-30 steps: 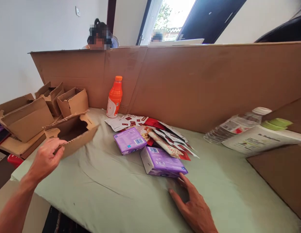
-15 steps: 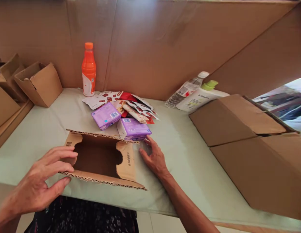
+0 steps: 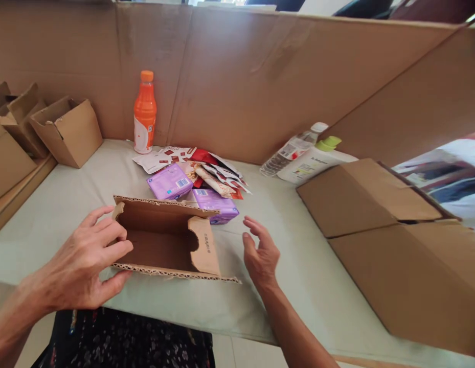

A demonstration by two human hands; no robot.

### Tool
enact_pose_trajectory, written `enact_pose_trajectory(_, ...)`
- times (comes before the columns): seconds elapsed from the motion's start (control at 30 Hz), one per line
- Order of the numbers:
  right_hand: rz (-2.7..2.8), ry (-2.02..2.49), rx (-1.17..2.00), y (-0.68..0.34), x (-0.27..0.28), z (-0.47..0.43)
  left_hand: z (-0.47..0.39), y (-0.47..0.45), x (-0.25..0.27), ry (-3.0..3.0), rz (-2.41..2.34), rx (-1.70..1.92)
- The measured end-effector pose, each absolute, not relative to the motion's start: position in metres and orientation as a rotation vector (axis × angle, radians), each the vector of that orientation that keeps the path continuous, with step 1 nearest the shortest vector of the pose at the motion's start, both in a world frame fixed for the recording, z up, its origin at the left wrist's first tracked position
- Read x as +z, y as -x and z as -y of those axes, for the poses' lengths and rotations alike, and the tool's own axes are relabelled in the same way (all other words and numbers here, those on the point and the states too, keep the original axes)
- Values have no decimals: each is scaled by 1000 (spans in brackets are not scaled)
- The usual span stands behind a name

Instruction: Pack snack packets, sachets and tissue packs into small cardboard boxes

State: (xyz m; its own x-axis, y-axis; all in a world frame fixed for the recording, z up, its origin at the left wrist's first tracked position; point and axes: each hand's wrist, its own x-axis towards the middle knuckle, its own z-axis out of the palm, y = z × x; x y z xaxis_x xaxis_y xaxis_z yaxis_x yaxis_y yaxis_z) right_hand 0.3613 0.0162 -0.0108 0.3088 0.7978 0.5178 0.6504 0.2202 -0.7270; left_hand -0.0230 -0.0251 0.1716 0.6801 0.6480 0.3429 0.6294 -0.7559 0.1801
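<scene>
An open-topped small cardboard box (image 3: pixel 206 247) sits in front of me on the cloth-covered table, its inside bare. My left hand (image 3: pixel 93 255) is at the box's left end, fingers curled over that side and thumb by the front edge. My right hand (image 3: pixel 262 253) hovers right of the box, fingers slightly bent and apart, touching nothing. Just behind the box lie two purple packs (image 3: pixel 168 182), one partly hidden by the box's back wall. Behind them is a heap of snack packets (image 3: pixel 214 179), white, red and silver.
An orange bottle (image 3: pixel 144 115) stands at the back. A clear plastic bottle (image 3: pixel 289 153) and a white bottle with green cap (image 3: pixel 308 167) lean toward the back right. Large cardboard boxes (image 3: pixel 406 276) occupy the right; smaller boxes (image 3: pixel 74 134) are at left. A cardboard wall (image 3: pixel 229 82) closes the back.
The small cardboard box has shifted slightly away from me and to the right, with my left hand at it. My right hand has drawn back rightward from the purple pack.
</scene>
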Motion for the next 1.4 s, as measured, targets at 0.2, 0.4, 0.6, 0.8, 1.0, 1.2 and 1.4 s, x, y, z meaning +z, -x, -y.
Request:
enact_pose_trajectory(0.2,1779,904,408,-309,107,14,39,35,159,-2870,-1237,819)
enact_pose_trajectory(0.4,2682,515,713,-261,174,-10,36,44,156,-2889,-1146,944)
enact_pose_trajectory(0.6,2703,889,564,-286,187,-1,41,42,154,-2698,-1170,946)
enact_pose_trajectory(0.8,2403,988,591,-330,155,8,40,49,141,-2708,-1063,990)
enact_pose_trajectory(1.0,1939,1104,606,-356,133,-26,47,50,135,-2657,-1035,988)
enact_pose_trajectory(1.2,2450,1135,455,-312,120,-148,55,42,132,-2490,-1166,1124)
enact_pose_trajectory(1.4,2891,1307,474,-256,105,-231,59,38,133,-2500,-1168,1110)
